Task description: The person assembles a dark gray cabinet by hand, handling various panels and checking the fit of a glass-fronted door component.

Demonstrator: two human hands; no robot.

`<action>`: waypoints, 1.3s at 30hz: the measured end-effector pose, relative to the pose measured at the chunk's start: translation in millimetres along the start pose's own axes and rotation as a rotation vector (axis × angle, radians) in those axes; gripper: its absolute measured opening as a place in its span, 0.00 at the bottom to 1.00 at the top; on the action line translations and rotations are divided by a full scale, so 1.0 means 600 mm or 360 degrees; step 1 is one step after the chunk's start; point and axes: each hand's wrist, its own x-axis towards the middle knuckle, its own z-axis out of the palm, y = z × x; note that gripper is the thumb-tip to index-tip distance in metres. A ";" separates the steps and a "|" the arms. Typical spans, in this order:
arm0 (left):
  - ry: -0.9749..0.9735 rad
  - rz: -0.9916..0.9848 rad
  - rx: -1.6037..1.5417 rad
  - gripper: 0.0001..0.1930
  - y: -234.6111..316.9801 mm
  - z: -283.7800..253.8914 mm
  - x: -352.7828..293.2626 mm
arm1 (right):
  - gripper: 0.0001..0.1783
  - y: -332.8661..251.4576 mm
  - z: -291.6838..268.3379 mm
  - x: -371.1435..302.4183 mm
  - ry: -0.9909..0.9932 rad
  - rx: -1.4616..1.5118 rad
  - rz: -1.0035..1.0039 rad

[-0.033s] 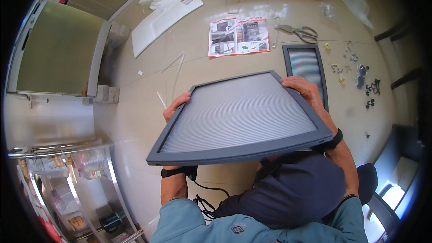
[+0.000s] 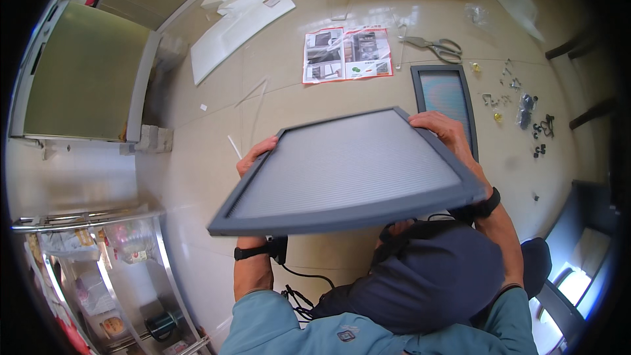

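Note:
A large dark-grey framed panel [image 2: 342,165] with a ribbed, translucent grey sheet is held up above my lap, tilted. My left hand [image 2: 256,153] is closed around its left side near the far corner; its thumb and fingers are partly behind the frame. On the opposite side, my right hand [image 2: 447,133] grips the frame near the far right corner. Beyond my right hand, a narrower dark-framed ribbed panel [image 2: 445,95] lies flat on the floor. Part of its near end is hidden by my right hand and arm.
A printed sheet [image 2: 347,56] and scissors [image 2: 437,46] lie on the tiled floor ahead. Small metal parts [image 2: 513,83] and a bagged dark part [image 2: 526,110] are scattered at right. White foam [image 2: 243,29] lies far left; a metal rack [image 2: 164,256] stands near left.
The large panel has tilted slightly: its near edge sits a little higher and its far edge a little lower in view. Both hands keep their grip.

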 end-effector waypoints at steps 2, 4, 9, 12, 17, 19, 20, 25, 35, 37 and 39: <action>-0.0037 0.0003 0.0024 0.10 -0.002 -0.017 0.000 | 0.17 -0.002 -0.001 0.004 -0.0030 0.0071 -0.0003; -0.0006 -0.0164 0.0330 0.12 -0.001 -0.018 0.003 | 0.14 0.006 0.004 0.010 -0.0100 -0.0098 0.0421; 0.0211 -0.0381 -0.0184 0.08 0.010 0.003 0.012 | 0.12 0.013 0.058 0.011 0.0173 0.0458 0.0831; 0.0295 -0.0614 -0.0033 0.06 -0.017 0.006 -0.003 | 0.12 0.001 0.049 0.013 0.0274 0.0485 0.0827; 0.0215 -0.0636 0.0028 0.14 -0.082 0.072 0.005 | 0.24 0.039 0.033 -0.022 0.0465 0.0410 0.0921; 0.0199 -0.0607 -0.0381 0.11 -0.016 0.086 0.010 | 0.22 0.010 0.030 0.013 0.0523 -0.0046 0.0905; 0.0095 -0.0561 -0.0421 0.10 -0.008 0.117 0.034 | 0.21 0.000 -0.013 0.008 0.0618 0.0005 0.0815; -0.0315 -0.0423 -0.0525 0.11 0.119 0.253 0.159 | 0.22 -0.090 -0.197 0.008 0.0794 -0.0197 0.0597; -0.1138 -0.0261 -0.0887 0.15 0.397 0.473 0.272 | 0.22 -0.335 -0.431 -0.121 0.1336 0.0206 0.0714; -0.1310 -0.0329 -0.0889 0.17 0.432 0.527 0.252 | 0.22 -0.379 -0.454 -0.197 0.1504 0.0193 0.0754; -0.1427 -0.0357 -0.0907 0.19 0.447 0.582 0.231 | 0.21 -0.420 -0.457 -0.260 0.1628 0.0236 0.0763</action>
